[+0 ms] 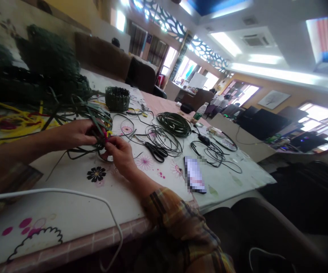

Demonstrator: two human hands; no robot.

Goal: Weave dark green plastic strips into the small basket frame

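Note:
A half-woven piece of dark green flat strips (94, 115) is between my two hands, its loose ends fanning out to the left. My left hand (77, 134) is closed round the strips from the left. From the right, my right hand (121, 151) pinches at its edge, where a small yellow and magenta strand (107, 135) shows. My fingertips partly hide the weave, so its exact shape is unclear. Black-handled scissors (156, 151) lie on the table just right of my right hand. Behind my hands stands a dark green woven basket (117, 98).
A coil of green strip (174, 124) and looser loops (213, 153) lie to the right, near a phone (195, 174) and a bottle (200, 113). Yellow strips (24, 123) and blurred green bundles (50, 57) fill the left. A white cable (107, 204) crosses the front.

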